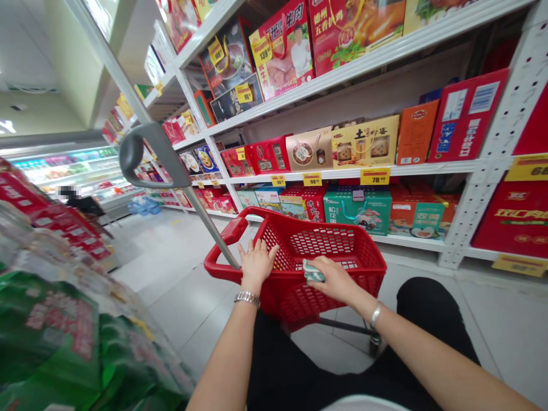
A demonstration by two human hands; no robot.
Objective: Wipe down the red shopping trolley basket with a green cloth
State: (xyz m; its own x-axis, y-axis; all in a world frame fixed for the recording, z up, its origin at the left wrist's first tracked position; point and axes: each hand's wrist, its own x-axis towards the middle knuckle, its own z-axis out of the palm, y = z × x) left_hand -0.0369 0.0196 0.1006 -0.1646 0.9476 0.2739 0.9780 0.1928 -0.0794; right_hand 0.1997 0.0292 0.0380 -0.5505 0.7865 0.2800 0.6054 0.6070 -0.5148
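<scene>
A red plastic shopping basket on wheels (321,297) stands right in front of my knees, with perforated walls and a long metal pull handle (154,147) with a grey grip leaning up to the left. Fingers spread, my left hand (258,264) rests on the basket's near rim at its left end. My right hand (334,278) is closed around a crumpled green-and-white cloth (313,272), which it presses on the near rim further right. The visible inside of the basket shows its mesh walls; part of its floor is hidden by the near wall.
White shelves (428,169) with boxed goods and yellow price tags run along behind the basket. Green packages (55,337) are stacked close on my left, with red boxes (64,222) beyond. Pale floor tiles (171,285) lie between. A person (81,200) is far down the aisle.
</scene>
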